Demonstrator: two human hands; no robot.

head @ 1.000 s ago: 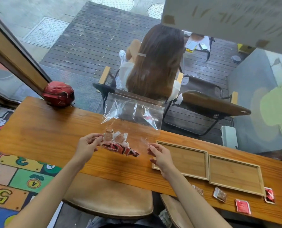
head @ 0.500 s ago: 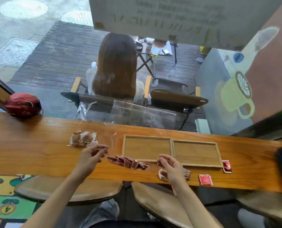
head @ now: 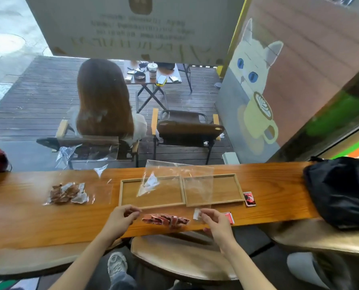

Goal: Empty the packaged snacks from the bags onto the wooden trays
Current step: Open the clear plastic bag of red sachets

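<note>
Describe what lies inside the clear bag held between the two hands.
Red snack packets bunched at the bottom of the clear bag; its upper part looks empty. Overlap hides their exact count.

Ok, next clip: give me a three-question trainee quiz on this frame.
1. True or false: both trays hold snacks.
2. Which hand is nearer the brown snack bag: left hand or right hand?
3. What lies between the hands? A) red snacks in a clear bag B) a black bag C) a cup

Key: 1 false, no snacks lie in the trays; 2 left; 3 A.
</note>
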